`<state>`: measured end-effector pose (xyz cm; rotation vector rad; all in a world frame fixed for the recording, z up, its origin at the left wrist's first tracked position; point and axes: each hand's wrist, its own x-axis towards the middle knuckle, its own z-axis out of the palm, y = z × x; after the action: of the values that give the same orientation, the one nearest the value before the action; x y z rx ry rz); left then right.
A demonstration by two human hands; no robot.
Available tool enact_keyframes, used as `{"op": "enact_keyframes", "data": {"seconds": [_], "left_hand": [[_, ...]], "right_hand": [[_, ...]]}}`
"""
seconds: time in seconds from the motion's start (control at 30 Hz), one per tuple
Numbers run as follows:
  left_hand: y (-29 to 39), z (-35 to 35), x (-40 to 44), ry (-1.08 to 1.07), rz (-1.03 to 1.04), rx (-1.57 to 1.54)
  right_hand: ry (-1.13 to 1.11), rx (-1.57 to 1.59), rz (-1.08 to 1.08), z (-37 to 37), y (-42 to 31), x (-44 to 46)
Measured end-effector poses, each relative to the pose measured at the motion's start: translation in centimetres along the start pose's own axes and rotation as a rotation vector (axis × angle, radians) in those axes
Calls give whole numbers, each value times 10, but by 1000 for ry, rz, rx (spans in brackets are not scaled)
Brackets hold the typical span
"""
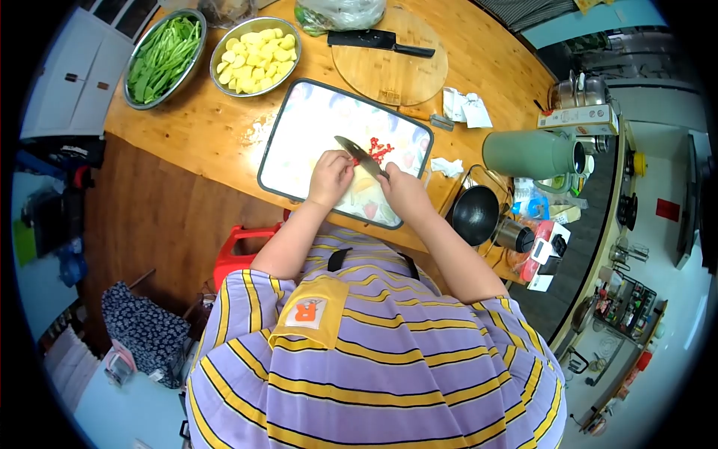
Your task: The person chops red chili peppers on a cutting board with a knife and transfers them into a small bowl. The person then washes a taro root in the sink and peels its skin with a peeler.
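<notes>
My right hand (404, 193) is closed round the handle of a kitchen knife (360, 154), its blade slanting up and left over a white cutting board (295, 146) with a dark rim. Curled fingers of my left hand (332, 178) press down beside the blade, pinching a bit of red chili pepper (354, 161) that is mostly hidden. Just beyond the blade lies a small heap of chopped red chili (381, 150). Pale yellowish pieces (365, 187) appear on the board between my hands; whether they are food or printed pattern is unclear.
Behind the board stand bowls of green vegetables (165, 60) and cut potatoes (256, 58). A black cleaver (366, 39) rests on a round wooden board (419, 75). To the right are a peeler (441, 121), a green jug (527, 153) and a black pan (476, 215).
</notes>
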<state>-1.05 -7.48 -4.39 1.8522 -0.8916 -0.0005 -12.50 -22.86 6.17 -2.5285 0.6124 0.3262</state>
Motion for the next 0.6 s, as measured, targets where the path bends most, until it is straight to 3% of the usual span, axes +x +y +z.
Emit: {"op": "enact_keyframes", "data": {"seconds": [0.37,0.6], "left_hand": [[-3,3,0,-78,32,38],[-2,3,0,-78,35,29]], "right_hand": [[-115,-124,-2,-3,-8,8],[9,32,26,31,0,25]]}}
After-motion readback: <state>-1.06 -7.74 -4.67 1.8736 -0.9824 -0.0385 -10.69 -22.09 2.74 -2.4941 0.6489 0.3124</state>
